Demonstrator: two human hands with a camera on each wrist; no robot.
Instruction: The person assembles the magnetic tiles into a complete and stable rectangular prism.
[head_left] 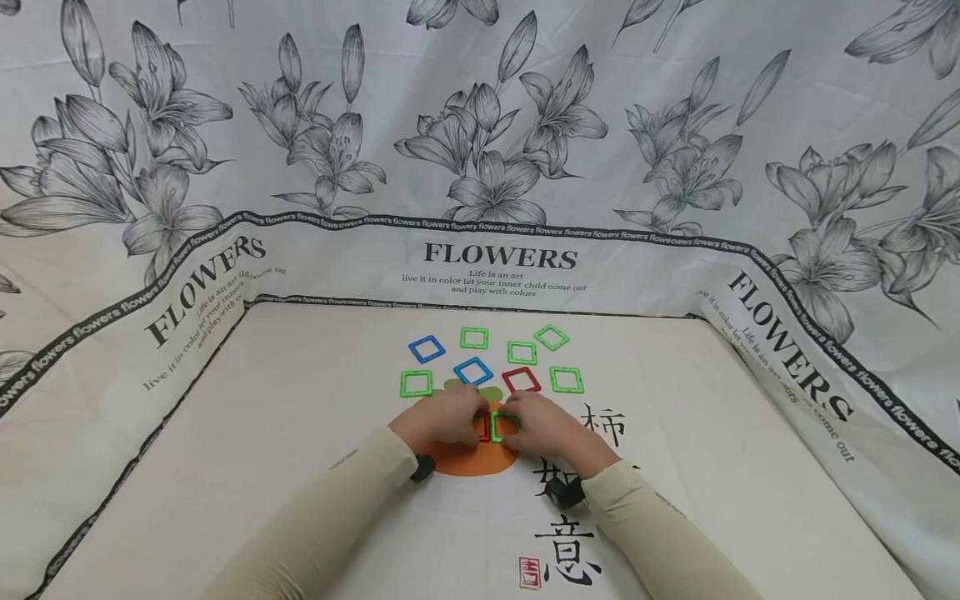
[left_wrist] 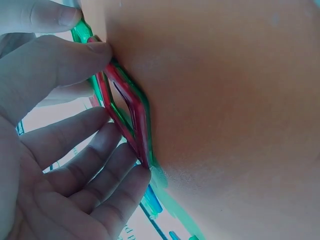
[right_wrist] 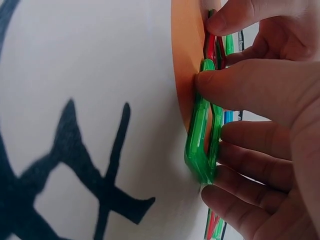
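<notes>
My left hand [head_left: 452, 414] pinches a red square-frame tile [left_wrist: 142, 115] between thumb and fingers. In my right hand [head_left: 549, 425] is a green square-frame tile [right_wrist: 196, 140], with the thumb on its near side and the fingers behind. The two hollow tiles meet edge to edge over the printed orange persimmon [head_left: 472, 465]. My fingers cover much of both frames in the head view. Just beyond the hands lie a blue tile [head_left: 483, 365] and another red tile [head_left: 527, 390].
Farther back, several green tiles lie spread out, one at the left [head_left: 416, 396] and one at the right [head_left: 565, 367]. A second blue tile [head_left: 432, 356] lies at the back left. Black printed characters [head_left: 567, 554] run down the cloth. Flower-printed fabric [head_left: 495, 275] walls the table.
</notes>
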